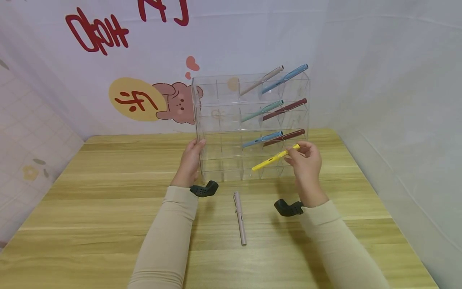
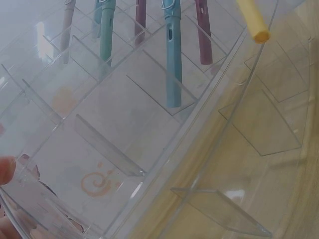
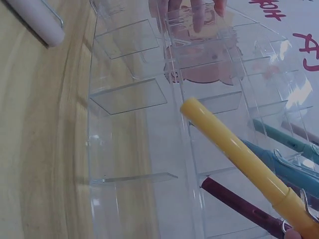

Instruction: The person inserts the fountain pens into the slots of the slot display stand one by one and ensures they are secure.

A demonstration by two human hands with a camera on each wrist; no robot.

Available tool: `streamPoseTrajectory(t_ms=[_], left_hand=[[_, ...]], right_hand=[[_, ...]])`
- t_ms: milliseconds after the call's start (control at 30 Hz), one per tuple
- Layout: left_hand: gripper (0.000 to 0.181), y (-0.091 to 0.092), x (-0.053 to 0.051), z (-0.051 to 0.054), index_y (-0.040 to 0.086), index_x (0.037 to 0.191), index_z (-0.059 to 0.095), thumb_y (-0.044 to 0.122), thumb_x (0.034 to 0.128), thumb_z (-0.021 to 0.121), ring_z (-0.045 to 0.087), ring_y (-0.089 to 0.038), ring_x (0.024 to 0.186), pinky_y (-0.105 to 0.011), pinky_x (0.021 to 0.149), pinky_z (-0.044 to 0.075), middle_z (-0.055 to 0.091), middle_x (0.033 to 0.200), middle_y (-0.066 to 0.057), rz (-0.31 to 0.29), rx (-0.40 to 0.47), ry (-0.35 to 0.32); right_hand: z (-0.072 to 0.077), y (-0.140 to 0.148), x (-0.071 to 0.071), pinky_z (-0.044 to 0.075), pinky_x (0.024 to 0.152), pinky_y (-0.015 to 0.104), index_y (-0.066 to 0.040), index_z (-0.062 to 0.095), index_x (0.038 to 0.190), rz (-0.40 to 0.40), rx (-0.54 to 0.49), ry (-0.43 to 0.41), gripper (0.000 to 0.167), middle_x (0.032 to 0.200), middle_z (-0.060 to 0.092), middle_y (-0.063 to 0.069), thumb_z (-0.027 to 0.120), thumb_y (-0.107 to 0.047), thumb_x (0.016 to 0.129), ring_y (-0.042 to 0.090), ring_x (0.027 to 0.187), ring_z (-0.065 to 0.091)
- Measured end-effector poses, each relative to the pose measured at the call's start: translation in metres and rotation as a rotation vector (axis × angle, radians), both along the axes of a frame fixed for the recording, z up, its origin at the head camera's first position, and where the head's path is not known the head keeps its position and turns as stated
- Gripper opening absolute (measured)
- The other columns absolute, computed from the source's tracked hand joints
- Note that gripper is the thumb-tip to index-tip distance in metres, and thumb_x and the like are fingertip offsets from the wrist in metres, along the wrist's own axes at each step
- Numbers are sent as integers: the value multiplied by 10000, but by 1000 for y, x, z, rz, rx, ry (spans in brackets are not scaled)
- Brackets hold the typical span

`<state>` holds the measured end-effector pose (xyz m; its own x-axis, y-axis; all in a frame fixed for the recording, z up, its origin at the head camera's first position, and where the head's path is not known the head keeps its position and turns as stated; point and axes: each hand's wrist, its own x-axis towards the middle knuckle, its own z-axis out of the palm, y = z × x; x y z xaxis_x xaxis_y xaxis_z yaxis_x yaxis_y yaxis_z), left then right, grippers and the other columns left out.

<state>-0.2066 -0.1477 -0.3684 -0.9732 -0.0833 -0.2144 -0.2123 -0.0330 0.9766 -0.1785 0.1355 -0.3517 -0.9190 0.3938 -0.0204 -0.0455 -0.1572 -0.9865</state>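
My right hand [image 1: 306, 163] pinches a yellow pen [image 1: 267, 162] near its capped end. The pen slants, its lower left end in front of the bottom row of a clear acrylic pen rack [image 1: 221, 132]. In the right wrist view the yellow pen [image 3: 239, 154] crosses in front of a dark red pen [image 3: 244, 206]. At the rack's left side, my left hand [image 1: 189, 162] grips the lower edge, thumb in front. Whether the yellow pen's tip is inside a compartment, I cannot tell.
Upper rows hold a beige pen [image 1: 261, 80], a green pen [image 1: 263, 110], blue pens and dark red pens in the right-hand columns. A pale pinkish-grey pen [image 1: 241, 220] lies on the wooden table [image 1: 108, 208] before the rack. A white printed curtain [image 1: 260, 36] hangs behind.
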Motion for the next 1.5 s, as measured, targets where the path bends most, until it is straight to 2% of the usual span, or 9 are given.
streamPoseTrajectory(t_ms=[300,633,833,1000,1133,1500], left_hand=[[588,-1,2,3,205,1504,301,477,999,431,198,-310,1429,-568,1115,190,267,1540,-59,-4,-20,-28],[605,-1,3,3,208,1516,278,482,999,432,160,-312,1446,-569,1128,163,237,1558,-54,-16,-24,-29],[603,-2,3,3,202,1518,271,475,1004,427,157,-309,1446,-561,1132,163,234,1559,-57,-26,-23,-22],[599,-2,3,3,200,1520,267,467,1007,424,159,-316,1445,-573,1129,161,233,1560,-62,-28,-21,-21],[600,-1,3,3,199,1516,275,474,1005,426,170,-319,1441,-586,1121,165,243,1554,-63,-26,-19,-22],[591,-1,3,4,215,1511,285,482,1003,426,164,-326,1442,-604,1113,164,239,1557,-53,-29,-21,-31]], right_hand=[[-13,-6,-6,553,699,217,-69,470,1028,-78,-75,71,233,984,434,36,629,34,892,130,842,565],[-27,-16,-7,550,734,241,-139,446,959,-106,-61,52,236,1008,419,22,618,13,905,132,876,549],[-33,-25,-5,540,708,203,-121,448,974,-90,-40,54,229,1018,420,22,609,25,903,120,855,577],[-37,-30,-4,537,704,204,-95,462,972,-87,-50,85,216,1009,425,27,605,46,893,126,854,578],[-42,-33,-4,534,704,198,-51,469,988,-75,-17,107,197,1008,425,41,609,48,891,135,848,579],[-48,-40,0,524,714,174,-20,481,1022,-70,68,81,197,1029,453,52,635,-4,899,128,855,575]])
